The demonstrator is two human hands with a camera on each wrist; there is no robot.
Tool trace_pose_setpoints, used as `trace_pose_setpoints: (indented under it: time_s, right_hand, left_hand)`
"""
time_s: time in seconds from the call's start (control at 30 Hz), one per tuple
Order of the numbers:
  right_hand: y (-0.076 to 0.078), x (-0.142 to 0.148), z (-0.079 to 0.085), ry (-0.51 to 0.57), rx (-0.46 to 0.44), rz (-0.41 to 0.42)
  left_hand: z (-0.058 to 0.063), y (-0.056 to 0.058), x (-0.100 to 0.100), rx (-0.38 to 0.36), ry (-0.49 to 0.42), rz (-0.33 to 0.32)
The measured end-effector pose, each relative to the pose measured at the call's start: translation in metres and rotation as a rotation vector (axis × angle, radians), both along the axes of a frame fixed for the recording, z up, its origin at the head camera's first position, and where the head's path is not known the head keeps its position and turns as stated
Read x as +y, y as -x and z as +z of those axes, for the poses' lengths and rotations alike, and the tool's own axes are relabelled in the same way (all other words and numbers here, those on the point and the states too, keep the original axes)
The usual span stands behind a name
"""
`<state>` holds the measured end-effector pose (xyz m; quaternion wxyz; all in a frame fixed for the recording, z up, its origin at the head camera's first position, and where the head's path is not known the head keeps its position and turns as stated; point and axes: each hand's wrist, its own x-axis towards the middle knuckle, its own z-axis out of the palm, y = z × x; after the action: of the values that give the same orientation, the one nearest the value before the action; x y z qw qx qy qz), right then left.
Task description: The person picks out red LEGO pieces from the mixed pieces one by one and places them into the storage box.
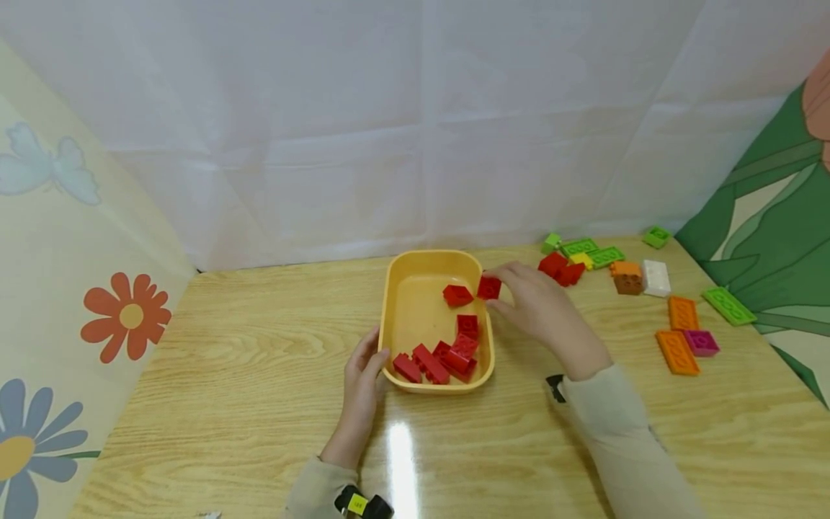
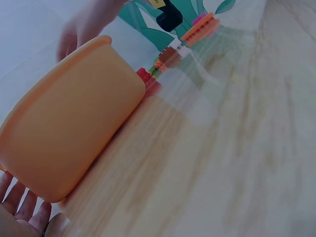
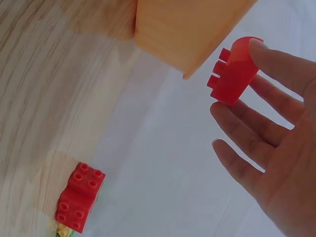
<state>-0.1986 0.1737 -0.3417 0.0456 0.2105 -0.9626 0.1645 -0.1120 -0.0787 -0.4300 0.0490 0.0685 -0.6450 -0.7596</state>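
A yellow plastic bin [image 1: 434,259] stands on the table with several red toy bricks inside, among them a long one [image 1: 431,364] and an angled one [image 1: 457,295]. My left hand [image 1: 359,386] holds the bin's near left side, thumb at the rim and fingers along the outer wall [image 2: 74,113]. Beside the bin's right rim, my right hand [image 1: 538,306] pinches a red brick [image 3: 236,71] with a rounded end between thumb and fingertips. Its studs face the bin in the right wrist view.
Red bricks [image 3: 79,197] lie to the right of the bin. Farther right are green plates [image 1: 729,305], a yellow brick [image 1: 581,260], a brown brick [image 1: 627,282], a white brick [image 1: 656,278], orange plates [image 1: 677,352] and a magenta brick [image 1: 702,343]. A white cloth [image 1: 311,166] hangs behind the table.
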Motion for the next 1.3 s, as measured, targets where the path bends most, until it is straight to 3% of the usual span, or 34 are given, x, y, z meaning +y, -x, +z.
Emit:
trace_pose_setpoints:
  time_s: [0.37, 0.8, 1.3]
  right_hand:
    - [-0.004, -0.012, -0.007, -0.01, 0.061, 0.093]
    - [-0.003, -0.023, -0.016, -0.034, 0.048, 0.122]
    - [-0.002, -0.025, -0.022, -0.067, 0.039, 0.1]
  left_hand:
    - [-0.001, 0.0, 0.001, 0.015, -0.009, 0.003]
    - [-0.002, 0.0, 0.0, 0.016, 0.005, 0.0]
    - [-0.001, 0.0, 0.0, 0.021, 0.022, 0.002]
